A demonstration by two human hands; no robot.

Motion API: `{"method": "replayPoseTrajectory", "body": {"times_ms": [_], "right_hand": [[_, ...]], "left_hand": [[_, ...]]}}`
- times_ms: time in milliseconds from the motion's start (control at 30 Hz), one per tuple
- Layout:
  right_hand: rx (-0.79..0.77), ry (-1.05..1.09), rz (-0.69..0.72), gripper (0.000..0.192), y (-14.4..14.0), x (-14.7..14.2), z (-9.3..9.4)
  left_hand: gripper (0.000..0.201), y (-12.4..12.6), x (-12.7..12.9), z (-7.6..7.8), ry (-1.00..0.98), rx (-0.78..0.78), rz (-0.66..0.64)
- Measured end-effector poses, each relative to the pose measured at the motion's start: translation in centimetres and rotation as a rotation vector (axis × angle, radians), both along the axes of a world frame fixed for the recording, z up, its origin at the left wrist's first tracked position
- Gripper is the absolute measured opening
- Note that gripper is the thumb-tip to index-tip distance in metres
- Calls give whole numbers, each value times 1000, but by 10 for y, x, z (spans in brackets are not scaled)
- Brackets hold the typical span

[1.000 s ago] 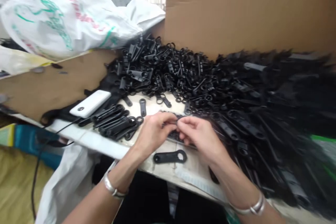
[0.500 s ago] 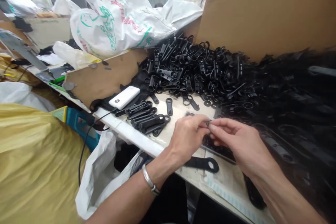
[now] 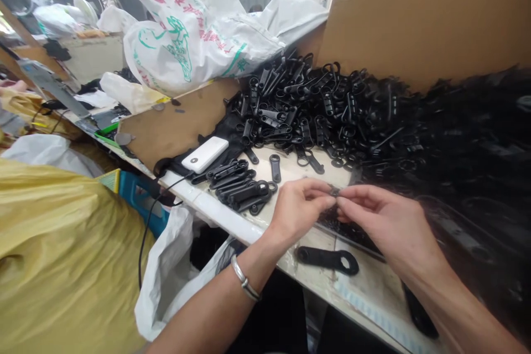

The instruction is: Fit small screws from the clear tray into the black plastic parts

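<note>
Person is wearing a silver bangle [image 3: 244, 282] on the left wrist, lower-mid frame; both forearms bare, no sleeves, hands ungloved.

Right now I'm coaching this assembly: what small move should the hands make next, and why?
Probably press the fingertips together: the left hand and right hand pinch a small dark piece between them above the tray, apparently mid-joining.

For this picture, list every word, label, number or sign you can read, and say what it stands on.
Red characters on the white woven sack: printed text, too distorted by folds to read.
Green emblem on the same sack: a picture, with no legible words.
White power bank: only a small round mark, no text.
Nothing else carries lettering.
</note>
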State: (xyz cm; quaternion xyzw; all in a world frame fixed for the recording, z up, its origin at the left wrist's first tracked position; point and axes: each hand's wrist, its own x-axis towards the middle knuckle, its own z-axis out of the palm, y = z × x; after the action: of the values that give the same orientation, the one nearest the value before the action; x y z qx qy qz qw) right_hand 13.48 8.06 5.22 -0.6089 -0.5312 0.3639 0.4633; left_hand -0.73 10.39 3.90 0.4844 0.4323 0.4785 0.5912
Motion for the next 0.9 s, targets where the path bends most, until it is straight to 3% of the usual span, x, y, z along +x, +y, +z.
{"method": "replayPoseTrajectory", "body": {"times_ms": [267, 433, 500, 700, 900], "right_hand": [[223, -391, 51, 12, -2, -6, -3], [173, -527, 163, 14, 4, -1, 1], [115, -433, 169, 13, 5, 4, 2], [-51, 136, 141, 20, -14, 12, 8], [20, 200, 63, 20, -32, 9, 1]], "left_hand": [[18, 3, -5, -6, -101, -9, 68], [18, 3, -9, -4, -125, -34, 101], [20, -1, -10, -2, -132, -51, 90], [30, -14, -9, 9, -215, -136, 56], [32, -25, -6, 9, -267, -165, 13]]}}
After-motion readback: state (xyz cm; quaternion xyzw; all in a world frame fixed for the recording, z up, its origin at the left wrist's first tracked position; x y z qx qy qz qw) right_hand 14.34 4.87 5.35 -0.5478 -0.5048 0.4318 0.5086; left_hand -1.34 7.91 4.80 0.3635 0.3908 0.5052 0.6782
